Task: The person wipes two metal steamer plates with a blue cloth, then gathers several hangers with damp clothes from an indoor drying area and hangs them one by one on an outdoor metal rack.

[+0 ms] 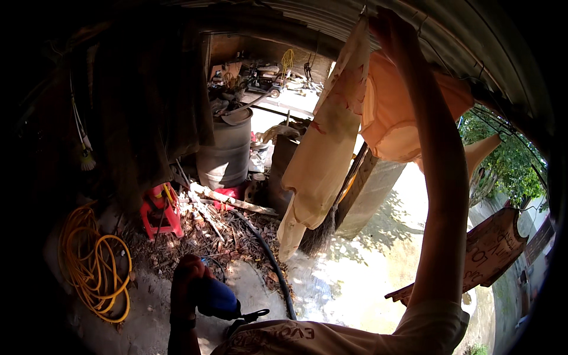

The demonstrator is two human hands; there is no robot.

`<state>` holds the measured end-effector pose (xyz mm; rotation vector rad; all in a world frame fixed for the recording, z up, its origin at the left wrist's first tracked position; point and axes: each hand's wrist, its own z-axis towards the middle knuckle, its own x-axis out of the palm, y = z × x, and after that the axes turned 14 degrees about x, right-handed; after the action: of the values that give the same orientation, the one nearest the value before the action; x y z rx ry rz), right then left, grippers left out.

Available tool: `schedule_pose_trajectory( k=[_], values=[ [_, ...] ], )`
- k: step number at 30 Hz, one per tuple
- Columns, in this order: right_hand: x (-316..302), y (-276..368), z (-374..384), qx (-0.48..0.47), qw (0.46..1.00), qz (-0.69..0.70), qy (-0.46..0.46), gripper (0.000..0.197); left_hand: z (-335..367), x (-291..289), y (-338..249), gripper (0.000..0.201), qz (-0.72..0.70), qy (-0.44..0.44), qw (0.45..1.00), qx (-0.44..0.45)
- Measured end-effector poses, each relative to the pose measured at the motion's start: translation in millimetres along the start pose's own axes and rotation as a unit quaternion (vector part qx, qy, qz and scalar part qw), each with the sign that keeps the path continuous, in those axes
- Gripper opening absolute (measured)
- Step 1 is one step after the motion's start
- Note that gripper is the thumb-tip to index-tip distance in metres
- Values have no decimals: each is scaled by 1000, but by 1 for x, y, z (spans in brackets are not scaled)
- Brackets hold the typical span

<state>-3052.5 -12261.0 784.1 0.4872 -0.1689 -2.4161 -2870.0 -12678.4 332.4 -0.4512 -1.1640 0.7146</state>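
My right arm is raised, and my right hand (391, 32) is up by the metal roof, its fingers curled at the top corner of a pale, red-marked cloth (331, 130). Shadow hides exactly what those fingers grip. The cloth hangs down long and narrow from that corner. Just behind my forearm hangs a peach-coloured garment (387, 112). Low at the left, my left hand (190, 275) is closed, with a dark band at its wrist. It is against a rounded blue thing (218, 297) with a black loop; its kind is unclear.
A yellow hose (97, 266) lies coiled by a red plastic stool (163, 210). A large grey drum (223, 148) stands beyond dry leaves and sticks. One black hose (260, 242) crosses the ground. To the right hangs a lettered brown board (488, 254).
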Motion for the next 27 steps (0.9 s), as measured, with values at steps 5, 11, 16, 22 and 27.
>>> schedule_pose_trajectory(
  k=[5,11,16,22,27],
  values=[
    [2,17,28,337,839,415,105,20,57,24,4,16,-15,123,992,-28],
    [-34,22,69,331,843,387,175,19,110,41,-1,18,-148,197,964,-99],
    [-27,7,75,338,828,400,199,18,150,39,-10,20,-160,257,944,-128],
    [-46,0,72,359,836,351,222,18,187,66,-12,19,-105,338,924,-146],
    [-49,28,69,330,880,289,183,19,202,80,-5,20,-112,371,906,-173]
  ],
)
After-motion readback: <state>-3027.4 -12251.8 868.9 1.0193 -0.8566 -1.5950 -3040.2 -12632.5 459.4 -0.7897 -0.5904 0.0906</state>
